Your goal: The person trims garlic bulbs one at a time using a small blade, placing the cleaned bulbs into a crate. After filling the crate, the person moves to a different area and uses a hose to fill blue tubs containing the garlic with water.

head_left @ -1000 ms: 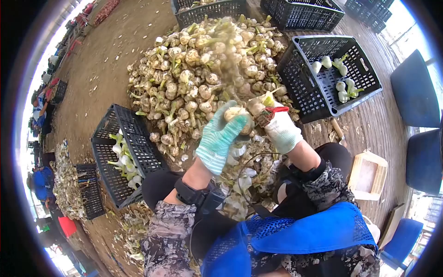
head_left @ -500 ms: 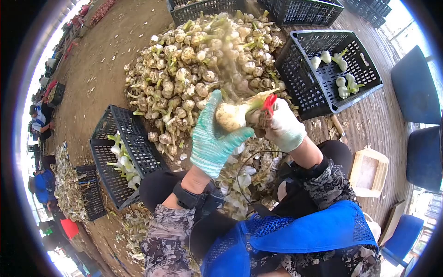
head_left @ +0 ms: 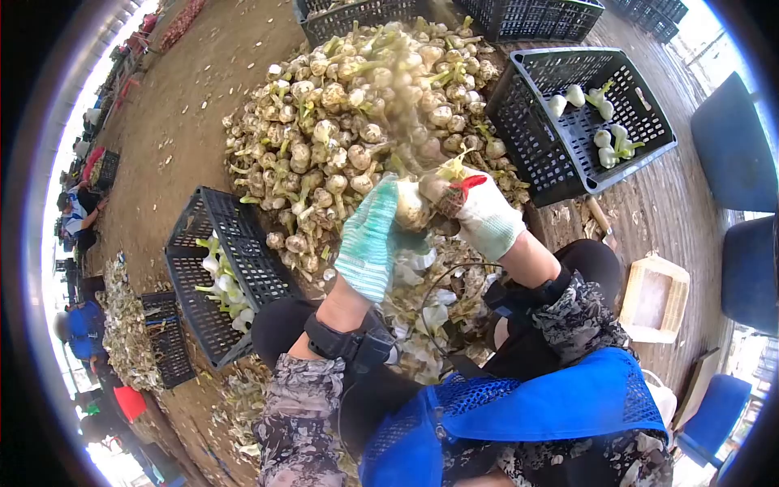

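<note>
My left hand, in a green-and-white striped glove, is closed around a whitish garlic bulb. My right hand, in a pale glove, presses against the bulb's stalk side with fingers closed. A brown wrapping with a red strip sits at its thumb; what it is exactly, I cannot make out. Beyond both hands rises a big heap of unpeeled garlic with short green stalks. Peeled skins lie below the hands, between my knees.
A black crate at the right holds several clean white bulbs; another crate, tilted at the left, holds more. A wooden-handled tool and a cream tray lie on the right. Other people sit far left.
My left hand has turned and closed further around the bulb. My right hand has shifted slightly left, nearer the bulb, and the stalk has tilted with it.
</note>
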`<control>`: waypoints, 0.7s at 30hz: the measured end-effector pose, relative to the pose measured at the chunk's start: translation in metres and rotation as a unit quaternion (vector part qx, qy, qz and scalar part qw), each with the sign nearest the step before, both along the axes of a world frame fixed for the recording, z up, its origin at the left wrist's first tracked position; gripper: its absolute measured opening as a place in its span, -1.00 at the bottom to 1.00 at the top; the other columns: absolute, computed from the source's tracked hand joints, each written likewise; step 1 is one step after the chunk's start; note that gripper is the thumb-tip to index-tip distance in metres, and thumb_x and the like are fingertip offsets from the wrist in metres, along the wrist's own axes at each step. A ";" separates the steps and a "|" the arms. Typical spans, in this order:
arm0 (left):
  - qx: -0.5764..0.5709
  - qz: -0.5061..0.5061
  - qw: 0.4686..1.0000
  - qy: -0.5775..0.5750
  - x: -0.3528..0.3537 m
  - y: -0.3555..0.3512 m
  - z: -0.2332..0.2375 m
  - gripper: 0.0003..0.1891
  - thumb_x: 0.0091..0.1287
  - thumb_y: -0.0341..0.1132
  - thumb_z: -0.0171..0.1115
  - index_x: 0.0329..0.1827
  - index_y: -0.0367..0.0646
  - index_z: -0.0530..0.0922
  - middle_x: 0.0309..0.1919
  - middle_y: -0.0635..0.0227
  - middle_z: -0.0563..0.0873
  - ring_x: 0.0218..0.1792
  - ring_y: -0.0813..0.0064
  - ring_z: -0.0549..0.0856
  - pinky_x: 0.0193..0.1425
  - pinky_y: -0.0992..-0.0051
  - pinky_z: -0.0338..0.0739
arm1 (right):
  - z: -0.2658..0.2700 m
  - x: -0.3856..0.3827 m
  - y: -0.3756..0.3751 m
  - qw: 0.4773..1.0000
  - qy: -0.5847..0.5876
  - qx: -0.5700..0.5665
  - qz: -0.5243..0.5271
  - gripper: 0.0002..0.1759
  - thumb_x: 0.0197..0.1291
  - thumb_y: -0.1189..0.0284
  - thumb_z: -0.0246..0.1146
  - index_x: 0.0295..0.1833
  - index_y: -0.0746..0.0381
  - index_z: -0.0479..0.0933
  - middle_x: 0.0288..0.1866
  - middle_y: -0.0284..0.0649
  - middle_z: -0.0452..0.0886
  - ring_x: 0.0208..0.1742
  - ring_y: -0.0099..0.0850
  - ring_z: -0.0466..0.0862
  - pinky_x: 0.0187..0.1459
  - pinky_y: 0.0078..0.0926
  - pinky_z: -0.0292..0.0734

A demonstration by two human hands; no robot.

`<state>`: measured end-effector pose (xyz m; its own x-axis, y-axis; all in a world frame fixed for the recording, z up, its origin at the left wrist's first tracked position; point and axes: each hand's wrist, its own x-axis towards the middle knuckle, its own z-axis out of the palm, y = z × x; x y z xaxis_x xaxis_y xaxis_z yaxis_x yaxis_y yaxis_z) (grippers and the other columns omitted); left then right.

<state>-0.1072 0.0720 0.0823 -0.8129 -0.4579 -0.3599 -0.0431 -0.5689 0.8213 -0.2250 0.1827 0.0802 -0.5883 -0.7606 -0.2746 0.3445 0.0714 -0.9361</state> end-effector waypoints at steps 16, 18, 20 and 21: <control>0.064 0.039 0.997 0.007 0.006 -0.002 0.005 -0.49 0.25 -0.09 0.19 0.16 -0.21 0.36 -0.25 0.37 0.57 -0.32 0.61 0.55 -0.25 0.65 0.47 | -0.008 0.007 -0.003 0.986 0.121 -0.112 0.008 -0.70 -0.07 0.74 0.07 -0.18 0.30 0.55 -0.25 -0.25 0.59 -0.22 -0.48 0.55 -0.12 -0.55 0.44; 0.078 0.035 0.996 0.023 0.001 -0.004 0.005 -0.57 0.26 -0.09 0.19 0.06 -0.19 0.41 -0.29 0.39 0.57 -0.35 0.63 0.55 -0.26 0.63 0.48 | -0.004 0.002 0.001 0.984 0.072 -0.147 0.065 -0.61 -0.19 0.77 0.03 -0.19 0.29 0.56 -0.18 -0.22 0.58 -0.10 -0.38 0.55 0.02 -0.47 0.40; 0.081 0.013 0.996 0.031 0.000 -0.005 0.001 -0.61 0.26 -0.12 0.20 0.02 -0.19 0.43 -0.29 0.39 0.57 -0.35 0.63 0.56 -0.26 0.63 0.50 | 0.000 0.002 0.005 0.974 0.035 -0.206 0.091 -0.61 -0.17 0.78 0.03 -0.19 0.28 0.56 -0.20 -0.21 0.58 -0.09 -0.38 0.54 0.06 -0.46 0.38; 0.076 -0.005 0.997 0.031 0.001 -0.005 -0.003 -0.61 0.25 -0.14 0.21 0.02 -0.19 0.43 -0.27 0.38 0.57 -0.33 0.62 0.57 -0.25 0.63 0.51 | 0.000 0.001 0.008 0.967 0.016 -0.233 0.104 -0.61 -0.17 0.78 0.03 -0.18 0.28 0.56 -0.20 -0.21 0.58 -0.08 -0.38 0.54 0.07 -0.45 0.37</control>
